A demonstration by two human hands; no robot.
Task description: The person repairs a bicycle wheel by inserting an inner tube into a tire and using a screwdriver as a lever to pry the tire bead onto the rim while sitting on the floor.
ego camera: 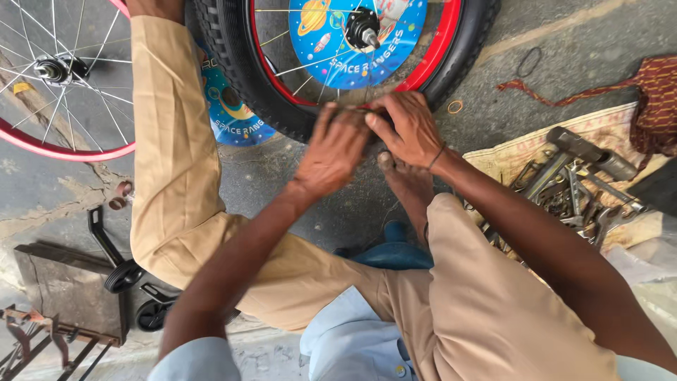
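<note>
Head view, looking down past my knees in tan trousers (176, 176) to the concrete floor (536, 42). Both hands meet at the lower edge of a small bicycle wheel: black tyre (240, 63) on a red rim (441, 53), with a blue picture disc (352, 49) behind the spokes and the axle end (363, 29) sticking out toward me. Left hand (333, 149) lies palm-down on the tyre, fingers curled over the tread and pressing; motion blur hides the fingertips. Right hand (407, 128) sits just beside it, touching it, fingers bent and pinching at the tyre edge by the rim; a thin band circles that wrist. I cannot tell whether either hand grips anything besides the tyre. A bare foot (403, 176) rests on the floor right under the hands. Upper left, a second wheel (63, 77), red rim, no tyre visible. To my right, a cloth (508, 152) carries a heap of wrenches and a hammer (589, 152). Lower left, two small black training wheels (125, 276) on a bracket, near a metal plate (67, 282).
</note>
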